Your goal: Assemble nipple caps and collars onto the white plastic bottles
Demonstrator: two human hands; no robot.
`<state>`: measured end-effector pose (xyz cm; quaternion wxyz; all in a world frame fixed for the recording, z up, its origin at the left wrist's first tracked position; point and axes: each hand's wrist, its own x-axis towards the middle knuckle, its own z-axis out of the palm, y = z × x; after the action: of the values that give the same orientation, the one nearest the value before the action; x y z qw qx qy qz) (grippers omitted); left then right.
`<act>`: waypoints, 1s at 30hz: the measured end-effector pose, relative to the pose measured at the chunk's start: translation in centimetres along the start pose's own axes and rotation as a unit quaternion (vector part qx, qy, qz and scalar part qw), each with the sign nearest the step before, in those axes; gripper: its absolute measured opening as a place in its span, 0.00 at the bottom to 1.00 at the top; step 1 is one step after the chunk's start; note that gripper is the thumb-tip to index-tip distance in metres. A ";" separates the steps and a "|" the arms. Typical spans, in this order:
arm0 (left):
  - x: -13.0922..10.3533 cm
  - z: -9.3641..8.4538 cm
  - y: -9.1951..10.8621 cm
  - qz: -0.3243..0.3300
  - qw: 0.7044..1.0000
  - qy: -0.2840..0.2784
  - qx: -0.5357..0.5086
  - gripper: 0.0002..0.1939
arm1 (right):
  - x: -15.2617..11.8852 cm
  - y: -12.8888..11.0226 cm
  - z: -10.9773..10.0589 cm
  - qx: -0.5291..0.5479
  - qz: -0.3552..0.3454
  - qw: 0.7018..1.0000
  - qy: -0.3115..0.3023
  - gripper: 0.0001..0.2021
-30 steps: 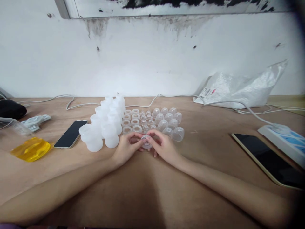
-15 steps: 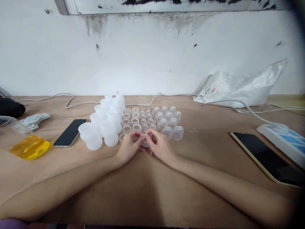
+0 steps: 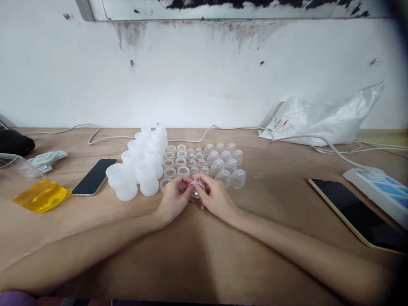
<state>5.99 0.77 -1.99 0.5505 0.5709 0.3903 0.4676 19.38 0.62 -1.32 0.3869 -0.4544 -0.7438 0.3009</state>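
Observation:
My left hand (image 3: 174, 196) and my right hand (image 3: 217, 194) meet at the middle of the table, both closed on a bottle nipple (image 3: 196, 193). It is small and clear, with a pale round rim (image 3: 196, 183) on top; whether that rim is a separate collar ring I cannot tell. Fingers and thumbs hide much of it. Just beyond my hands lie rows of white collar rings (image 3: 170, 172), clear nipples (image 3: 201, 162) and clear domed caps (image 3: 237, 178). Frosted white bottles (image 3: 126, 187) stand in rows to the left.
A phone (image 3: 94, 177) and a pouch of yellow liquid (image 3: 43, 196) lie on the left. Another phone (image 3: 357, 212) and a white power strip (image 3: 379, 187) are on the right. A plastic bag (image 3: 318, 119) leans against the wall, and a white cable (image 3: 204, 135) runs along the back.
My fingers have shifted slightly around the nipple, and more of its clear underside now shows between my hands. The rows of parts look the same.

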 end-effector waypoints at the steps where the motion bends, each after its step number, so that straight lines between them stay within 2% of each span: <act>1: 0.1 0.0 -0.1 0.001 1.000 0.002 0.002 0.09 | 0.0 0.0 0.1 -0.006 0.001 1.000 0.006 0.04; 9: -0.2 -0.1 -0.3 0.026 0.999 -0.026 -0.014 0.09 | -0.1 0.2 0.2 0.050 0.025 0.998 0.040 0.05; 14: -0.3 -0.1 0.0 0.004 0.999 -0.029 -0.020 0.09 | -0.2 0.3 0.2 0.067 0.020 0.996 0.047 0.04; 20: -0.2 -0.3 0.5 0.003 1.000 0.008 -0.027 0.08 | -0.5 0.5 0.2 0.063 -0.007 0.998 0.014 0.09; 24: -0.1 -0.4 0.4 0.006 1.000 0.007 -0.017 0.08 | -0.5 0.7 0.4 0.079 0.005 0.997 0.020 0.10; 30: 0.3 -0.5 -0.3 0.046 0.997 0.034 0.044 0.08 | -0.2 0.7 0.7 0.077 0.018 0.996 0.049 0.09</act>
<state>5.62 1.17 -2.28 0.4896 0.5958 0.4024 0.4934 19.17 0.64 -2.35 0.4512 -0.4505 -0.6905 0.3416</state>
